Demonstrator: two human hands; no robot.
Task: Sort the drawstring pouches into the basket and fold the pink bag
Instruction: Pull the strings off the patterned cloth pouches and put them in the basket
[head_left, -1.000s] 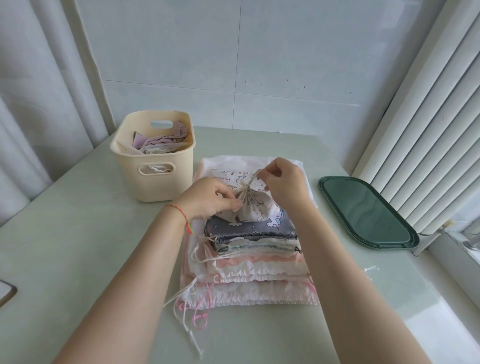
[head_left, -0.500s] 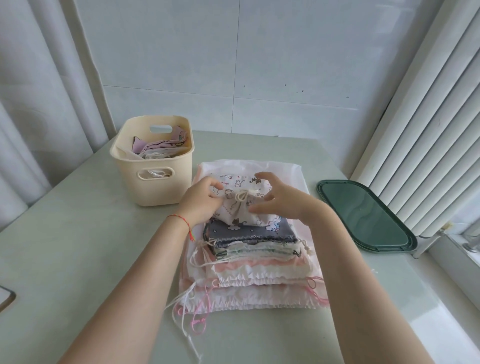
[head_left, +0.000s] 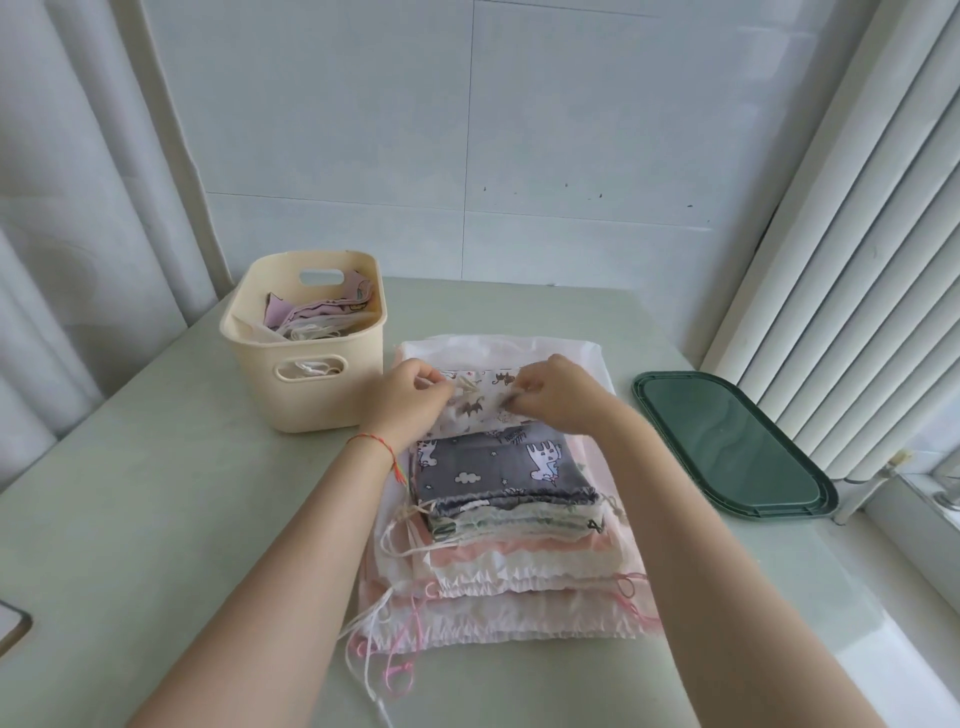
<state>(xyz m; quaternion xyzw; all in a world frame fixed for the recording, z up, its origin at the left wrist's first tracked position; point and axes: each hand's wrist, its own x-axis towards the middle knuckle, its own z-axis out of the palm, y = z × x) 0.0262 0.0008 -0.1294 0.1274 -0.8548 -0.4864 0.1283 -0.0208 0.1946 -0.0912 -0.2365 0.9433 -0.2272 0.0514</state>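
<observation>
Pale green tabletop (head_left: 156, 519) stood against white tiled wall, curtains at both sides. Small white printed drawstring pouch (head_left: 475, 402) lay on top of pouch stack, at far end. Left hand (head_left: 408, 402) pinched pouch's left edge; right hand (head_left: 553, 397) pinched its right edge. Grey unicorn-print pouch (head_left: 493, 467) lay directly beneath, above lower pouches. Large pink fabric bag (head_left: 597, 457) lay flat under stack. Cream plastic basket (head_left: 311, 384) with pouches inside stood just left. Dark green oval tray (head_left: 727, 441) lay to right, apart.

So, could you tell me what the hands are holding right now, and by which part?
Both hands, left and right, pinch the white printed pouch on top of the pile, at its far, gathered end, one at each side.
</observation>
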